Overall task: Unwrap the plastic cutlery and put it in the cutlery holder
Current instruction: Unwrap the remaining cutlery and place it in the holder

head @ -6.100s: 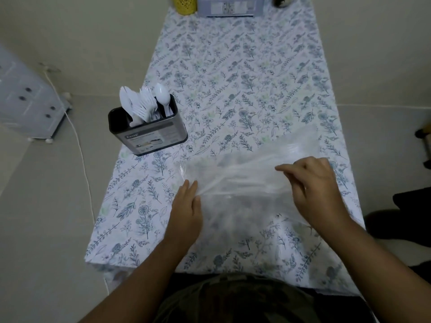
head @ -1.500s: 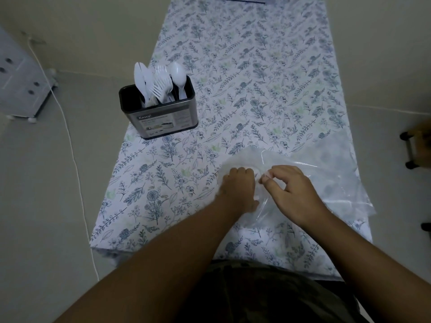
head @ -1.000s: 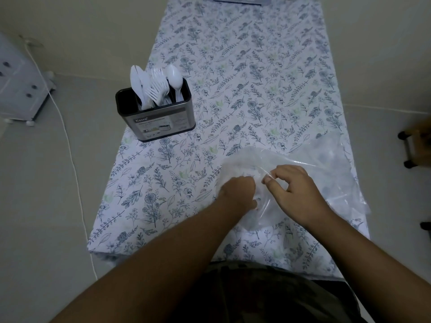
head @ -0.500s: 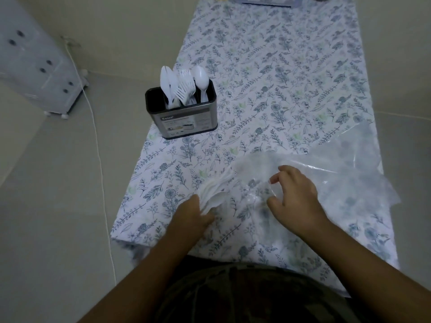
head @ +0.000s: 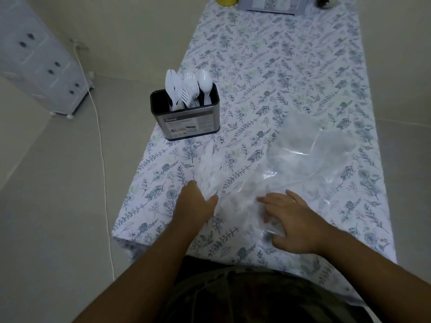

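A dark metal cutlery holder [head: 186, 122] stands near the table's left edge with several white plastic forks, spoons and knives upright in it. My left hand [head: 194, 201] grips a blurred bundle of white plastic cutlery [head: 213, 166] by the handles, its heads pointing toward the holder. A clear plastic bag [head: 310, 157] lies crumpled to the right. My right hand [head: 289, 217] rests flat on the bag's near end, fingers spread.
The long table wears a floral cloth [head: 279, 66]. At its far end sit a yellow object [head: 227, 0], a pale box [head: 277, 4] and a dark round thing [head: 326, 1]. A white drawer unit [head: 39, 59] and a white cable [head: 102, 159] are on the floor at left.
My left hand has pulled the cutlery bundle out of the bag and to the left. My right hand let go of the bag's mouth and flattened onto it.
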Action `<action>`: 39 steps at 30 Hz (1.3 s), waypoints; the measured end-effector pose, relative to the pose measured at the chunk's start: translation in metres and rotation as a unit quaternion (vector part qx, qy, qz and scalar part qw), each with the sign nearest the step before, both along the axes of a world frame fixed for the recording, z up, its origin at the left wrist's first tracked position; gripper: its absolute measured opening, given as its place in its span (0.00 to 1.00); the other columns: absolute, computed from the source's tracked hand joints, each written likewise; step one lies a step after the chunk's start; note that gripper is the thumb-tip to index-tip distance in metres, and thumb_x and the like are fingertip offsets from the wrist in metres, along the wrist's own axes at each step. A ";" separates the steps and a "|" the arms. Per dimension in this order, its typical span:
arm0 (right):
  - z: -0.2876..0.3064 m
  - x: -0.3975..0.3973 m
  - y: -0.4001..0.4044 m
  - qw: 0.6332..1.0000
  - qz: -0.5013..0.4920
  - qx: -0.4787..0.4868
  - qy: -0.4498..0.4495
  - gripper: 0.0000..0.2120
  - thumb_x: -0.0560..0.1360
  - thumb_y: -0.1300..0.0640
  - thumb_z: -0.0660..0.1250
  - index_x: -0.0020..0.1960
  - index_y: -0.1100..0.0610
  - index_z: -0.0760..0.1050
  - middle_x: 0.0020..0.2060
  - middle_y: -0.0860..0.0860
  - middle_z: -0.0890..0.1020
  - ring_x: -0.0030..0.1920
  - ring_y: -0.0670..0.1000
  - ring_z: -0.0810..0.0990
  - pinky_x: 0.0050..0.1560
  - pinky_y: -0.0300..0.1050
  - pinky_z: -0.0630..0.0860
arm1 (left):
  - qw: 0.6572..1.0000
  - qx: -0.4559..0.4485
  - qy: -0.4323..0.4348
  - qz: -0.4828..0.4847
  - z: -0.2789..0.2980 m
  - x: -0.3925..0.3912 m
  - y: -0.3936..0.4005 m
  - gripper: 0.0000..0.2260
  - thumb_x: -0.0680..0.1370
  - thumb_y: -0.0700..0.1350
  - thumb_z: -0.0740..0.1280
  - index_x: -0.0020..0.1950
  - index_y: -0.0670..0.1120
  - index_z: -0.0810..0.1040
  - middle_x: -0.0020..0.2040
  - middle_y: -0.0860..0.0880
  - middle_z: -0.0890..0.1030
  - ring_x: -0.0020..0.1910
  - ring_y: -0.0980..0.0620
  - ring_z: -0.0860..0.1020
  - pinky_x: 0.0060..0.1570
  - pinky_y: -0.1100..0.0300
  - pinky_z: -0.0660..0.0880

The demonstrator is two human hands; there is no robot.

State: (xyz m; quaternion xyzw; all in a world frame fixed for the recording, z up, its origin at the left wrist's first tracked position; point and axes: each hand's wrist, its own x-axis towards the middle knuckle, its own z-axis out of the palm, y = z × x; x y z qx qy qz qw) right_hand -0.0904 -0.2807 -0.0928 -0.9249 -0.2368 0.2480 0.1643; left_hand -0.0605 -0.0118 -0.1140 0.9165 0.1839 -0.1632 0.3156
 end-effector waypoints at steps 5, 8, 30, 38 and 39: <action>0.013 -0.004 0.000 0.973 -0.155 0.099 -0.142 0.13 0.75 0.37 0.62 0.50 0.44 0.78 0.49 0.40 0.79 0.58 0.47 0.73 0.60 0.46 0.62 | 0.998 0.061 -0.009 -0.027 0.001 -0.009 0.000 0.32 0.72 0.60 0.70 0.68 0.41 0.68 0.59 0.43 0.73 0.61 0.42 0.71 0.55 0.49 0.74; 0.004 0.000 0.011 0.935 -0.279 0.073 -0.206 0.14 0.75 0.44 0.67 0.58 0.47 0.79 0.57 0.48 0.77 0.62 0.54 0.70 0.61 0.51 0.64 | 0.994 0.096 -0.015 -0.042 0.003 -0.011 -0.002 0.32 0.73 0.60 0.67 0.70 0.42 0.66 0.61 0.42 0.72 0.62 0.42 0.70 0.58 0.46 0.74; -0.062 -0.048 -0.002 0.992 -0.087 -0.038 -0.086 0.29 0.81 0.45 0.55 0.81 0.50 0.59 0.81 0.54 0.60 0.79 0.59 0.61 0.74 0.66 0.64 | 0.864 0.194 -0.071 -0.459 -0.031 0.105 -0.098 0.28 0.84 0.51 0.48 0.81 0.45 0.43 0.82 0.46 0.46 0.81 0.48 0.47 0.78 0.44 0.45; -0.031 -0.015 0.015 0.984 -0.155 -0.039 -0.077 0.23 0.71 0.48 0.69 0.66 0.48 0.77 0.65 0.52 0.78 0.66 0.59 0.75 0.63 0.57 0.70 | 0.943 -0.019 -0.125 -0.309 0.003 0.103 -0.083 0.22 0.81 0.43 0.60 0.75 0.48 0.67 0.75 0.47 0.69 0.75 0.47 0.65 0.75 0.47 0.60; -0.030 -0.009 0.017 0.985 -0.151 -0.031 -0.081 0.25 0.71 0.48 0.70 0.67 0.48 0.76 0.67 0.53 0.77 0.68 0.60 0.74 0.65 0.58 0.70 | 0.956 -0.048 -0.159 -0.241 0.011 0.094 -0.071 0.19 0.79 0.42 0.62 0.71 0.49 0.72 0.69 0.48 0.74 0.70 0.48 0.70 0.70 0.49 0.67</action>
